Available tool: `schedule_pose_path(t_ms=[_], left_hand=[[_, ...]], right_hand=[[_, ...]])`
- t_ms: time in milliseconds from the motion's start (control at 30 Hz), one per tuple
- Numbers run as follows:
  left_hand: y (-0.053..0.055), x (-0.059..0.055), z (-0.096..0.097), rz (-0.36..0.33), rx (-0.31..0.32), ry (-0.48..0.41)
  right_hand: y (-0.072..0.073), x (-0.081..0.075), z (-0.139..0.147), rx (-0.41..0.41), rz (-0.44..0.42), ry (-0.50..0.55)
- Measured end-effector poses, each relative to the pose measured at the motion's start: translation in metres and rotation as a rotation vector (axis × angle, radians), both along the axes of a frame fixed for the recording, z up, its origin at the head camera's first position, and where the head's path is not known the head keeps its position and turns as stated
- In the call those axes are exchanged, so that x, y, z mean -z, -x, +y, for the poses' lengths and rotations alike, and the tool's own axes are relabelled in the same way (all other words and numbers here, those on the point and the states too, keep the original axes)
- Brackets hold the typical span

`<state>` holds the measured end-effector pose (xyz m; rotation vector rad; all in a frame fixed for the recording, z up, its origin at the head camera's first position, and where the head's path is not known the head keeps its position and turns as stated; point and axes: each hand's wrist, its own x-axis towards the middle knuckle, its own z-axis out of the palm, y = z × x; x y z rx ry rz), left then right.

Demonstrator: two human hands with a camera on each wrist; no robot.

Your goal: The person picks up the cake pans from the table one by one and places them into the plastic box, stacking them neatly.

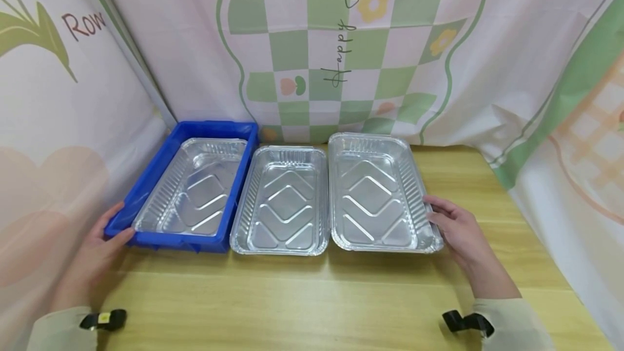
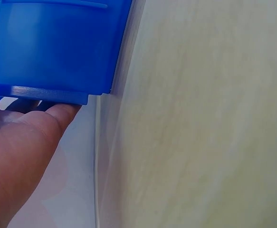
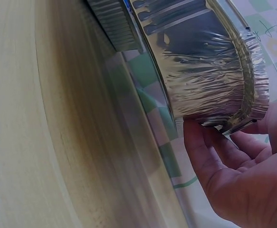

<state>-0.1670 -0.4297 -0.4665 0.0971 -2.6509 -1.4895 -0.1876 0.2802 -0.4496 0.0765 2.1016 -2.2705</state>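
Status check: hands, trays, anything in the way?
Left hand grips blue bin, near-left corner. Right hand holds right foil tray, right side. Inner foil tray sits in the bin. Middle foil tray between them; nothing visibly blocking either hand.

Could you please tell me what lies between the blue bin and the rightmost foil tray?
The head view shows the middle foil tray between the blue bin and the rightmost foil tray.
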Motion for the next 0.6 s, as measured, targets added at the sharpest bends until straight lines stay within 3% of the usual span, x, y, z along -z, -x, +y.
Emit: schedule_pose_path(t_ms=[600], left_hand=[[0.0009,0.0002,-0.0006,0.002,0.006,-0.007]], right_hand=[[0.0005,-0.0011,-0.0019,-0.009,0.008,0.024]])
